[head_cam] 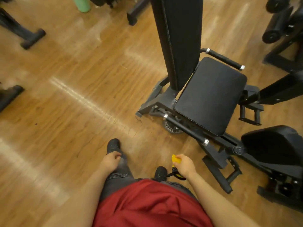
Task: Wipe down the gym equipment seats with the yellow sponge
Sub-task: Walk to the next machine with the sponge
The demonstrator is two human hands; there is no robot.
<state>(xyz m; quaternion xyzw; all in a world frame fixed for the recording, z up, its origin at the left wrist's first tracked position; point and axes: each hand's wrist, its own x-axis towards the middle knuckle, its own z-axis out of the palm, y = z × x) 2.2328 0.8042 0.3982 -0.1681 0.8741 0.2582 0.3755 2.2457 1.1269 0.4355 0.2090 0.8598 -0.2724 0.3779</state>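
My right hand grips the yellow sponge low at my side, with a black strap hanging under the wrist. The sponge is well short of the black padded seat, which lies to the upper right on a black machine frame. An upright black back pad rises behind the seat. A second black pad sits at the right edge. My left hand hangs by my left thigh, fingers loosely curled, holding nothing.
I stand on a wooden floor, black shoes under me. Handle bars flank the seat and footrests stick out near my right foot. More machine feet stand at the left, a green bottle at the top, rollers at the upper right.
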